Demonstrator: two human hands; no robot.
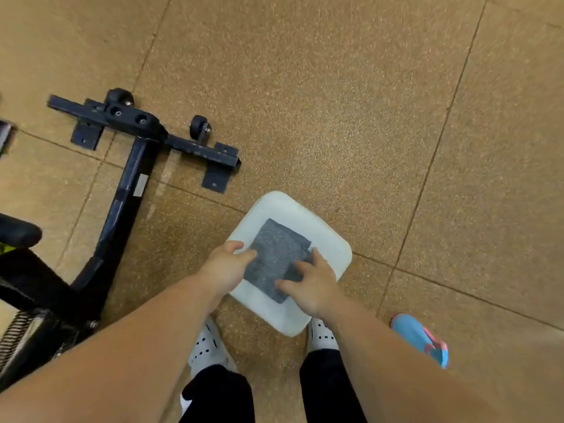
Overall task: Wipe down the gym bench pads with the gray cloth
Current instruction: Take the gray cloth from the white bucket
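At the far left a black pad (18,233) shows only as a dark edge, with a coiled spring (13,334) below it. Just right of that, the black bench frame (128,190) lies across the speckled brown floor (335,102), its crossbar carrying two small wheels (198,126).

Further right, between the person's white shoes (207,349), sits a white cushion (329,236) with the folded gray cloth (274,254) lying flat on top. The left hand (225,267) rests at the cloth's left edge, fingers curled over it and onto the cushion's rim; whether that grip is pinching the cloth or only steadying it, I cannot tell. The right hand (314,285) lies on the cloth's near right corner, fingers spread and open, pressing rather than clasping. A blue shoe (421,340) sits at the right.

The step looks like taking up the cloth. It would go best gathered whole in one hand, kept folded so a flat face meets the pad, then carried left to the bench.
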